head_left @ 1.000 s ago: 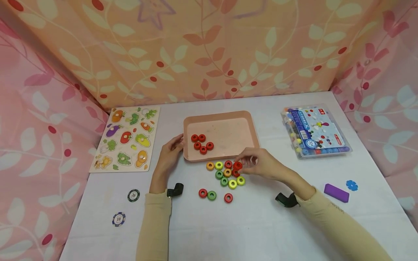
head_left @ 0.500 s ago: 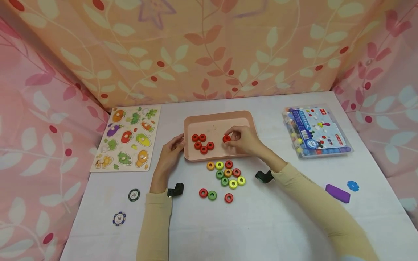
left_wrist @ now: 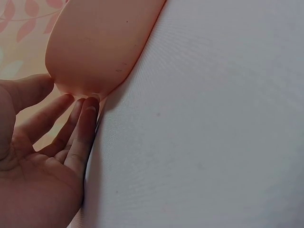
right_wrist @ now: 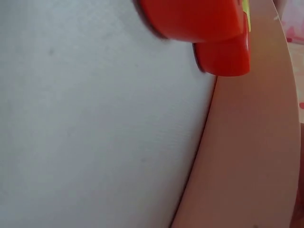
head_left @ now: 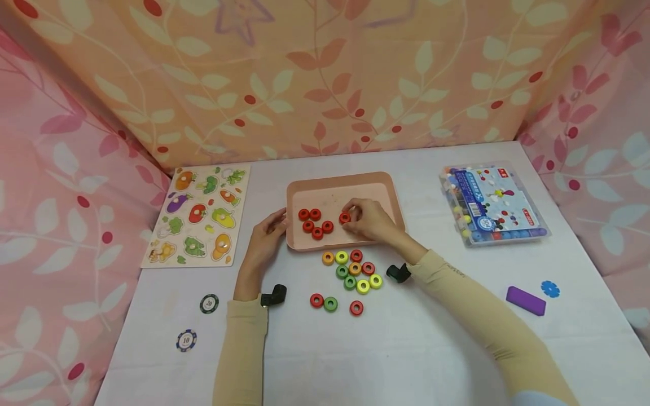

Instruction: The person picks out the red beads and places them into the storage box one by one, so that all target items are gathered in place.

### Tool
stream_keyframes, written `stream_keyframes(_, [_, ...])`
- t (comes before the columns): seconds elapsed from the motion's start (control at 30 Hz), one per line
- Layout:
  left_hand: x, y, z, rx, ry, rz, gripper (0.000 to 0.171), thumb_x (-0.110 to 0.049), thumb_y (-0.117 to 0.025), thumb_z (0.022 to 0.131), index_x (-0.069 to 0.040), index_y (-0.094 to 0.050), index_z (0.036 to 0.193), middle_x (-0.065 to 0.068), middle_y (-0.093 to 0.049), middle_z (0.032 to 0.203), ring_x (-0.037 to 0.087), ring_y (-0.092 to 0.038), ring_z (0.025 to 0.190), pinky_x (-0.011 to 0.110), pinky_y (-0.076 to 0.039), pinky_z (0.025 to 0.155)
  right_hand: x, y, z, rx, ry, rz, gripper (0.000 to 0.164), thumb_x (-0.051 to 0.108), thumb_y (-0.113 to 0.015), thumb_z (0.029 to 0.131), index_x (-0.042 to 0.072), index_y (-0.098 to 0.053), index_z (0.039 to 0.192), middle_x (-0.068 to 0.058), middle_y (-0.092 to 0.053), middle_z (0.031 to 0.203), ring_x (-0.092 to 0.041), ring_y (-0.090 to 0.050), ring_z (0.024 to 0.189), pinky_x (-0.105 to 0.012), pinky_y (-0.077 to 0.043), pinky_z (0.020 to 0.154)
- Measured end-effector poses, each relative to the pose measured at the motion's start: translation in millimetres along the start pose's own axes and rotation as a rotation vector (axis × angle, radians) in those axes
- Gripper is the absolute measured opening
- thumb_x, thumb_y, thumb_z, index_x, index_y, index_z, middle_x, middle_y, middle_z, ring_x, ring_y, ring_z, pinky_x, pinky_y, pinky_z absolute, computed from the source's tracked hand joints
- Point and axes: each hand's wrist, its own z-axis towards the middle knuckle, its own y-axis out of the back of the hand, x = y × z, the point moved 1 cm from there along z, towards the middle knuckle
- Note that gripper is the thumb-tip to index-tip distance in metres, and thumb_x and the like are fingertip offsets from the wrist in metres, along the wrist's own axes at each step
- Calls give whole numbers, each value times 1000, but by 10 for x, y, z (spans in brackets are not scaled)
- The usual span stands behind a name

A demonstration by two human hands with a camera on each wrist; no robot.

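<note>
A pink tray (head_left: 363,189) lies on the white table with several red ring beads (head_left: 308,226) grouped in its left part. My left hand (head_left: 265,235) touches the tray's left end; in the left wrist view its fairly straight fingers (left_wrist: 88,121) rest against the outer wall. Over the right half of the tray, my right hand (head_left: 373,220) pinches a red ring bead (head_left: 345,217) between thumb and fingers. Whether this bead touches the tray floor, I cannot tell. The right wrist view shows red beads (right_wrist: 223,57) beside the tray's outer wall (right_wrist: 251,142), but not the pinch.
In front of the tray lie loose red, green, yellow and orange ring beads (head_left: 350,282). A vegetable puzzle board (head_left: 190,237) is at left, with two poker chips (head_left: 186,340) nearer. At right are a clear bead box (head_left: 495,203), a purple block (head_left: 526,301) and a blue flower piece (head_left: 550,289).
My right hand has picked up a red ring bead from the cluster before the tray and carried it up and left over the tray. My left hand has stayed in place.
</note>
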Motion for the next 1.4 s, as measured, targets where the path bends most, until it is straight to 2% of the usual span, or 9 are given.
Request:
stream_keyframes(0.17, [7, 4, 3, 2, 0, 11, 43, -27, -60, 101, -17, -56, 143, 8, -60, 133, 19, -57, 117, 31, -45, 104, 56, 70, -92, -31, 0, 12, 35, 13, -81, 84, 10, -66, 116, -4, -63, 78, -18, -56, 69, -29, -44, 60])
stream_keyframes(0.33, [-180, 7, -94, 22, 30, 12, 44, -22, -58, 102, -12, -53, 145, 13, -58, 136, 22, -55, 118, 30, -43, 104, 170, 191, -281, -53, 80, 63, 31, 8, -79, 84, 4, -68, 113, -4, -62, 77, -19, -54, 67, -26, -44, 59])
stream_keyframes(0.4, [-263, 7, -137, 30, 46, 15, 45, -19, -57, 102, -9, -51, 146, 16, -57, 136, 25, -55, 118, 31, -43, 104, 215, 243, -384, -39, 111, 84, 29, 8, -79, 83, 5, -69, 110, -4, -61, 75, -20, -53, 67, -25, -43, 59])
stream_keyframes(0.47, [-271, 7, -141, 31, 43, 20, 45, -18, -57, 103, -7, -51, 146, 17, -57, 136, 25, -54, 118, 30, -43, 102, 252, 296, -496, -15, 133, 94, 26, 9, -80, 83, 8, -70, 107, -3, -60, 75, -20, -53, 69, -25, -43, 59])
stream_keyframes(0.67, [-46, 7, -19, 14, 34, 5, 44, -25, -59, 102, -16, -54, 145, 12, -58, 135, 21, -55, 116, 27, -42, 100, 224, 391, -775, 115, 211, 90, 22, 10, -81, 84, 11, -73, 104, 1, -61, 79, -19, -52, 73, -28, -43, 65])
stream_keyframes(0.8, [14, 3, 9, 4, 15, 22, 44, -28, -60, 101, -20, -56, 144, 9, -59, 133, 20, -55, 114, 31, -42, 102, 78, 352, -893, 212, 222, 83, 22, 7, -79, 84, 9, -74, 106, 4, -62, 78, -15, -51, 69, -24, -42, 62])
stream_keyframes(0.9, [23, 5, 15, 0, -1, 20, 43, -29, -60, 101, -20, -56, 143, 9, -60, 132, 21, -55, 114, 35, -41, 103, -33, 288, -956, 246, 221, 73, 21, 9, -79, 85, 8, -73, 105, 6, -63, 76, -12, -52, 66, -23, -43, 59])
stream_keyframes(1.13, [29, 2, 22, -2, 12, 21, 44, -30, -60, 101, -20, -56, 143, 7, -59, 133, 20, -55, 117, 35, -41, 106, -174, 132, -1010, 190, 195, 1, 21, 23, -84, 82, 13, -73, 95, 7, -59, 67, -8, -52, 59, -23, -42, 54])
stream_keyframes(1.4, [29, 0, 28, 9, 35, 6, 45, -30, -59, 101, -20, -54, 145, 9, -57, 139, 21, -52, 122, 35, -40, 108, -216, 66, -1023, 154, 158, -67, 19, 29, -83, 83, 16, -73, 93, 10, -57, 63, -6, -52, 56, -23, -42, 53])
